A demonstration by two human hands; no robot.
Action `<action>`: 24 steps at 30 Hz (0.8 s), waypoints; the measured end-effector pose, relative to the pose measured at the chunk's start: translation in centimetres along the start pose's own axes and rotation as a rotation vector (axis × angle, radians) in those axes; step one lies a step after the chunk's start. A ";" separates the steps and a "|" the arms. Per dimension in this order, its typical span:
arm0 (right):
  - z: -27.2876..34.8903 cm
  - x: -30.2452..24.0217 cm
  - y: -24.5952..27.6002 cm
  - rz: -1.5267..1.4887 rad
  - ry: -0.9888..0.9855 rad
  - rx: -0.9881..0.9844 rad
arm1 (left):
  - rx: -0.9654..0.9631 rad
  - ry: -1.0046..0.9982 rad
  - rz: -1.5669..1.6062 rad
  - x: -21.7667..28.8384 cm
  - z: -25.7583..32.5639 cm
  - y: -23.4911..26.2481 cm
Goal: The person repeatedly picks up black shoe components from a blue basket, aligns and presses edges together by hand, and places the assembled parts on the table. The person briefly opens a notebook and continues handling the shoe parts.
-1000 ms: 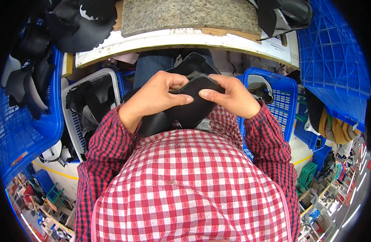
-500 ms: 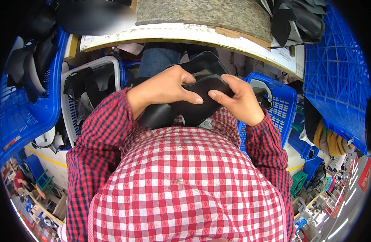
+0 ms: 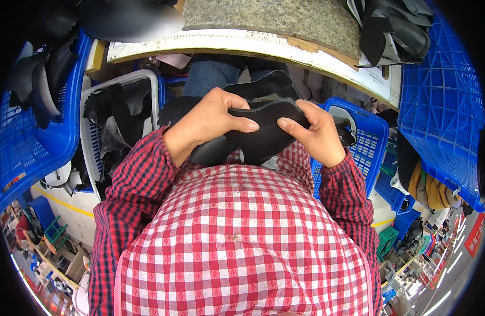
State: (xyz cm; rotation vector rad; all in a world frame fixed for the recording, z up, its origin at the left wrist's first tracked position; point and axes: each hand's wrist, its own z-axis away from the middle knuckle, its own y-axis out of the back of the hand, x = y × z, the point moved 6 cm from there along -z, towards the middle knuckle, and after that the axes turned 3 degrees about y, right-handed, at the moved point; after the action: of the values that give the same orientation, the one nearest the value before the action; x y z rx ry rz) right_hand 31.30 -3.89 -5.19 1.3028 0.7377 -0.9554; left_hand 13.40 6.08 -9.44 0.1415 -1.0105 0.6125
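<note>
A curved black piece of shoe material (image 3: pixel 263 131) is held in front of my chest, just below the worktable's edge. My left hand (image 3: pixel 208 124) grips its left part, thumb laid across the top face. The right hand (image 3: pixel 316 131) clasps its right end, with the thumb pointing in toward the left thumb. A second black piece (image 3: pixel 263 84) stands up behind the first, between my hands. Red and white checked sleeves cover both forearms.
A worktable (image 3: pixel 242 42) with a grey felt pad (image 3: pixel 274 18) lies ahead. A white basket (image 3: pixel 118 124) of black pieces stands at my left, a blue basket (image 3: pixel 361 139) at my right. Larger blue crates (image 3: pixel 443 95) flank both sides. More black pieces (image 3: pixel 395 31) rest on the table's right.
My hands have slid apart along the black piece; the fingers that were curled over its top now lie flatter, thumbs facing each other. The view has shifted slightly.
</note>
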 end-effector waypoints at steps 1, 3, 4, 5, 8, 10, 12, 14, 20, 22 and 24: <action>0.0 0.0 0.1 -0.007 0.010 0.001 | 0.009 0.042 0.058 -0.4 0.2 0.1; 0.0 0.3 0.0 0.007 -0.007 -0.035 | 0.044 0.022 0.080 -0.7 0.5 0.4; -0.1 0.4 -0.1 0.003 0.012 -0.049 | 0.072 0.009 0.079 -1.0 0.7 0.5; -0.2 0.9 -0.1 -0.020 -0.020 -0.046 | 0.165 -0.079 -0.047 -0.8 0.9 1.0; -0.4 2.0 -0.3 -0.116 -0.061 -0.025 | 0.343 -0.231 -0.309 -0.6 2.1 1.9; -0.3 2.9 -0.5 -0.160 -0.139 -0.031 | 0.363 -0.158 -0.296 -1.2 2.7 2.5; -0.2 2.6 -0.4 -0.170 -0.072 -0.004 | 0.282 -0.127 -0.203 -1.2 3.0 2.6; -0.2 2.3 -0.4 -0.194 -0.062 0.004 | 0.213 -0.113 -0.202 -0.5 2.7 2.6; -0.3 0.6 -0.7 -0.158 -0.001 -0.036 | -0.095 -0.259 -0.355 2.8 0.1 0.1; -0.2 0.5 -0.6 -0.140 0.040 -0.033 | -0.152 -0.280 -0.246 3.2 -0.4 -0.7; 0.0 1.3 -0.4 -0.176 -0.034 -0.041 | -0.100 -0.198 -0.351 2.6 -0.6 -0.7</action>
State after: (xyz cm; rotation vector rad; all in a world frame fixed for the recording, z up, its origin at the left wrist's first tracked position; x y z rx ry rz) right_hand 31.51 -4.06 -6.49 1.1966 0.8518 -1.0956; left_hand 15.23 6.80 -7.44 0.2892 -1.1719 0.2298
